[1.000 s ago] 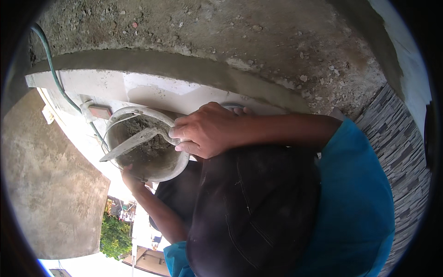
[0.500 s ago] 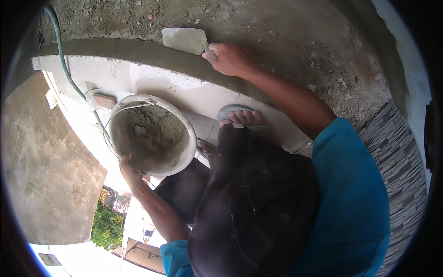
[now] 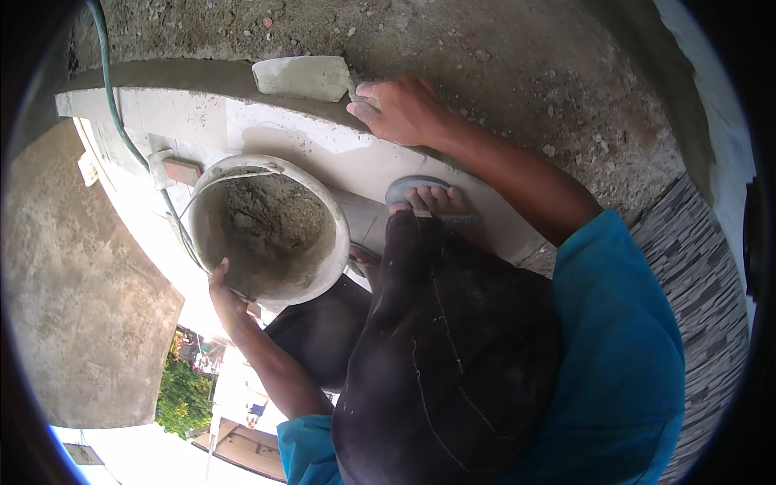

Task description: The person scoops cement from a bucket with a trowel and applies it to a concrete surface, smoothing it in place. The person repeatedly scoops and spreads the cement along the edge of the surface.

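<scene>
My right hand grips the handle of a flat steel trowel, whose blade lies against the grey cement band along the top of a white ledge. My left hand holds the rim of a white bucket from below; the bucket is partly filled with grey mortar. The bucket sits close in front of my knees, left of my sandalled foot.
A green hose runs down the left side past a small brown block on the white ledge. Rough gravelly concrete fills the top. A grey wall slab stands at left, with greenery and roofs far below.
My right hand left the bucket with the trowel, rose to the cement band, then slid the blade a little to the left along it. The bucket stayed in my left hand.
</scene>
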`<state>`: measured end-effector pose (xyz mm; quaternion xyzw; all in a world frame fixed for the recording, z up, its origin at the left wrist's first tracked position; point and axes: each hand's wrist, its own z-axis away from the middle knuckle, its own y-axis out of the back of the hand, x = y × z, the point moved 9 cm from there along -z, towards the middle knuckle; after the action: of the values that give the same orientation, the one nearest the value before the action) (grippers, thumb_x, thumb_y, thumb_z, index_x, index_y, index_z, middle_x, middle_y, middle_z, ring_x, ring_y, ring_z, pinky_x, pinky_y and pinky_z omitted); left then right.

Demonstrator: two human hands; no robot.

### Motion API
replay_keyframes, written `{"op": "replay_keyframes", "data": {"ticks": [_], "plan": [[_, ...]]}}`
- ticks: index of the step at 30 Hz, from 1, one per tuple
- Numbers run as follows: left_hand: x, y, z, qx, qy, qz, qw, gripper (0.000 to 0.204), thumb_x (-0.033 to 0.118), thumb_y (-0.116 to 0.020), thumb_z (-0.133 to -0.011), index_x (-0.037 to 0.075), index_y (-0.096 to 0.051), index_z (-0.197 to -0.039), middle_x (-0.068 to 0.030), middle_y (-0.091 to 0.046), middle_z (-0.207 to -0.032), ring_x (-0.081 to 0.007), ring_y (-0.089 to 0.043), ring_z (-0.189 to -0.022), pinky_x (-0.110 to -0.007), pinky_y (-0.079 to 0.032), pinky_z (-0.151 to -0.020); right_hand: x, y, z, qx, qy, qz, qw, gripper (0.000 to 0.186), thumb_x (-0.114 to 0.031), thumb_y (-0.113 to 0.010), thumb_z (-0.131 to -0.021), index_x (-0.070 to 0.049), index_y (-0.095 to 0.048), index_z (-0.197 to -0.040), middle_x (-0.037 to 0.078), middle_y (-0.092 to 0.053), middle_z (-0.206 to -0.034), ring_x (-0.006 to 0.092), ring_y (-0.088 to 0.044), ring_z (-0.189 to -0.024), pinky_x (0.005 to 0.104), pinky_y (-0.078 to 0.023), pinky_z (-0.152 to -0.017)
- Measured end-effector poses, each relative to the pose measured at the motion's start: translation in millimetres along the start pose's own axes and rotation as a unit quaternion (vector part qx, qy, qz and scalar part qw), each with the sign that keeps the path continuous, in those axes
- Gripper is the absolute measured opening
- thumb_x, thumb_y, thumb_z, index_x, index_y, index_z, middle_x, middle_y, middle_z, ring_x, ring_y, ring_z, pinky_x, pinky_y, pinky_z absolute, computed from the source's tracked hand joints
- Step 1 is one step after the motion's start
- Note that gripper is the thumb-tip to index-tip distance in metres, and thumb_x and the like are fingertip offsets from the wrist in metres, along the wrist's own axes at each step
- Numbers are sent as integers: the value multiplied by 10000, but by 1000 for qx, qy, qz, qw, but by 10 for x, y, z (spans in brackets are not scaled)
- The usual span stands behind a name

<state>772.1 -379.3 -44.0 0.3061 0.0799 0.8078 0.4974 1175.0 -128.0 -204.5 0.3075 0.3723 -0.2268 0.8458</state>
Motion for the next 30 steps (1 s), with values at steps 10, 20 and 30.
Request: {"op": "replay_keyframes", "data": {"ticks": [10,20,30], "plan": [[48,-5,-34,5,-52,-10,999,537,146,-679,-900,-99,-482,-1335,-192,-648,-1073,-322,-694,-892,-423,-613,-685,319,175,201,39,-8,-50,998,553,-494,-633,-954,-22,-686,-1236,233,-700,-1171,398,-670,-1099,445,-525,-943],[-6,59,15,44,-49,-6,998,693,-34,-632,-788,-74,-399,-1440,-230,-569,-1290,-357,-629,-1115,-471,-557,-961,157,277,490,10,-17,-8,1000,360,-374,-597,-974,-39,-706,-1045,179,-719,-898,357,-702,-869,469,-519,-783],[179,-156,46,-38,-88,59,994,644,-79,-559,-806,-34,-404,-1430,-208,-602,-1223,-332,-650,-1072,-443,-577,-926,-1330,112,1347,108,193,13,975,347,-295,-671,-953,15,-668,-1108,177,-699,-1002,362,-697,-841,425,-551,-742]]}}
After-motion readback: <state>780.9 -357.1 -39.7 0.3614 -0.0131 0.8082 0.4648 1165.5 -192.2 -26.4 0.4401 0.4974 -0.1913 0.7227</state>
